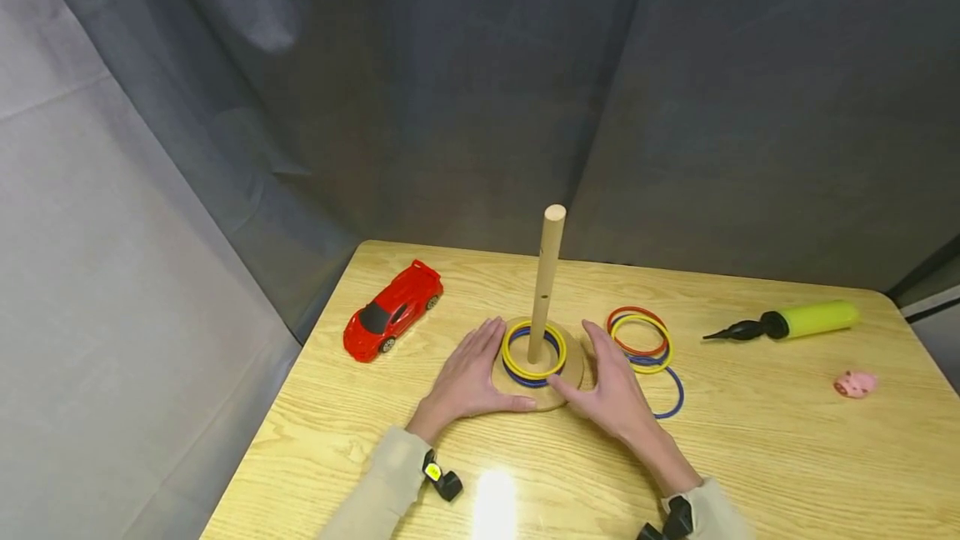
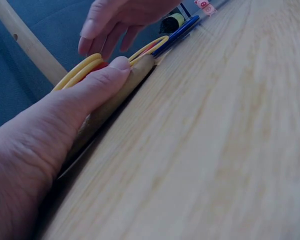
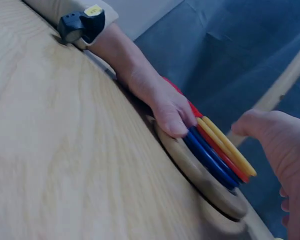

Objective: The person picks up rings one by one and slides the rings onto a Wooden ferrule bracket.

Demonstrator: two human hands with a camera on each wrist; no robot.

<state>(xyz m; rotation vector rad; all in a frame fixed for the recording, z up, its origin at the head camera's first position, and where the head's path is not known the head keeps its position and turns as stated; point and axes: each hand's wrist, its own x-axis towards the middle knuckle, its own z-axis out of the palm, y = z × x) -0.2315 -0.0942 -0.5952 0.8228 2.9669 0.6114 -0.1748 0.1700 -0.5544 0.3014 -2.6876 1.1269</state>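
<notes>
A wooden ring-toss stand [image 1: 573, 361] has an upright peg [image 1: 548, 273] on a round base. Several yellow, red and blue rings [image 3: 225, 150] lie stacked around the foot of the peg. My left hand [image 1: 468, 377] grips the left edge of the base, its thumb along the front rim and its fingers along the far left side. On the right, my right hand [image 1: 615, 394] is spread beside the base, thumb close to the ring stack; in the right wrist view it is apart from the rings and holds nothing.
Loose red, yellow and blue rings [image 1: 670, 357] overlap on the table right of my right hand. A red toy car [image 1: 395, 311] stands at the left. Farther right lie a green hand pump [image 1: 817, 319] with a black nozzle and a pink pig toy [image 1: 855, 383]. Dark cloth [image 1: 480, 107] hangs behind.
</notes>
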